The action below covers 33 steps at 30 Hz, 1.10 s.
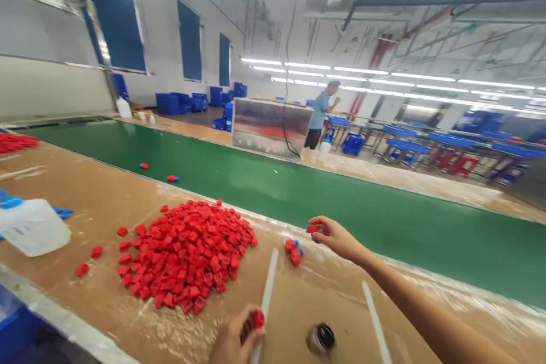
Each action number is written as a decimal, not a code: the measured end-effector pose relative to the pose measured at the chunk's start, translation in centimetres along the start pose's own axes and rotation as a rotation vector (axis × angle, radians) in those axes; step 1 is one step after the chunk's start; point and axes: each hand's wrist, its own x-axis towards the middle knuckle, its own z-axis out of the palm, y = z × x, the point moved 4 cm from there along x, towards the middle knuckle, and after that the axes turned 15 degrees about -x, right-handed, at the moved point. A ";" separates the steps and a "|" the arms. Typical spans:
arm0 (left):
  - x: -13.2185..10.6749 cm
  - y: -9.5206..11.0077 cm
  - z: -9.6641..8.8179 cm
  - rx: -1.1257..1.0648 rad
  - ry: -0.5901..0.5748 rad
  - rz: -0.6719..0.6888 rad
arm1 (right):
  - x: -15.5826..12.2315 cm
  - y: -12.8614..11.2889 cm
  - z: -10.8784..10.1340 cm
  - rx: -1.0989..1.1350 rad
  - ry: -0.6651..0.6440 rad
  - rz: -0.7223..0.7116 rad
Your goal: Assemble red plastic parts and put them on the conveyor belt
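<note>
Nearby: red cap pile (185, 253) by L hand (236, 335), white jug (32, 227) beyond.

The left hand (236, 336) and the right hand (336, 239) are bare. The right forearm (426, 301) is likewise uncovered, its slim, tapered form being shown from the wrist to the lower frame edge.

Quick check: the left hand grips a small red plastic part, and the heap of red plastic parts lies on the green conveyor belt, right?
No: the heap of red plastic parts lies on the tan work surface beside the green conveyor belt, as the head view shows. The left hand does grip a small red plastic part.
</note>
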 end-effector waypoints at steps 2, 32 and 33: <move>0.0 0.3 0.9 -0.019 -0.024 0.018 | -5.9 1.4 -1.6 0.085 0.003 0.031; -3.4 1.5 11.1 -0.085 -0.097 0.009 | -20.4 -1.6 4.2 -0.357 0.214 -0.213; -3.5 1.4 11.1 -0.084 -0.102 0.003 | -20.4 -1.6 4.3 -0.363 0.210 -0.217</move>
